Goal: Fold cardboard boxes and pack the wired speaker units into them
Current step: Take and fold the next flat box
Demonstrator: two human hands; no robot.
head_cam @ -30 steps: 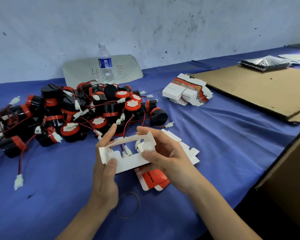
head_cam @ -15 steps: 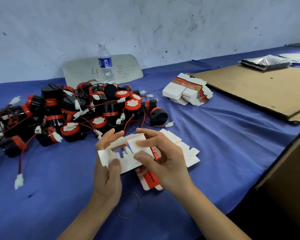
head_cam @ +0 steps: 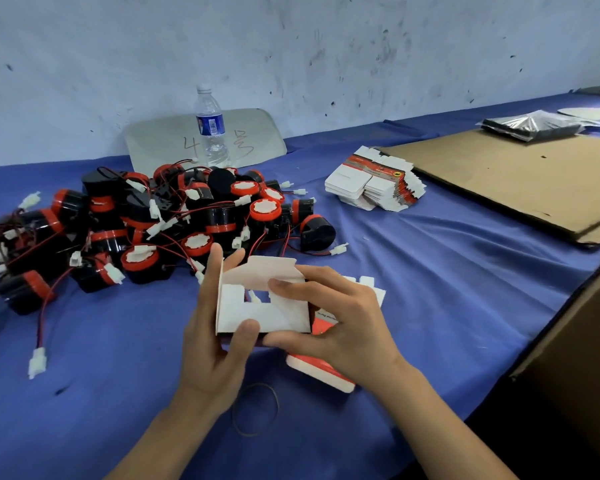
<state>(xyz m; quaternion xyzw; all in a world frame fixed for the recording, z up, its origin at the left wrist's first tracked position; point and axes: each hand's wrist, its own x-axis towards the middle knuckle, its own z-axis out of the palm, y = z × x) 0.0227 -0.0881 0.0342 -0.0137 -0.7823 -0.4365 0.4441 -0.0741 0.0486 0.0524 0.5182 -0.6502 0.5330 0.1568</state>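
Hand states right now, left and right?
Left hand: gripping the half-folded white box.
Right hand: gripping the same box, thumb and fingers on its flaps.

Soft, even, cool-toned light casts faint shadows; wide-angle distortion bends the edges, and detail is slightly soft throughout.

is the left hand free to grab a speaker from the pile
Not right away, it seems: the left hand grips the half-folded box. The speaker pile lies just beyond it with nothing between.

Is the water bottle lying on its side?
No, the water bottle stands upright behind the pile of speaker units.
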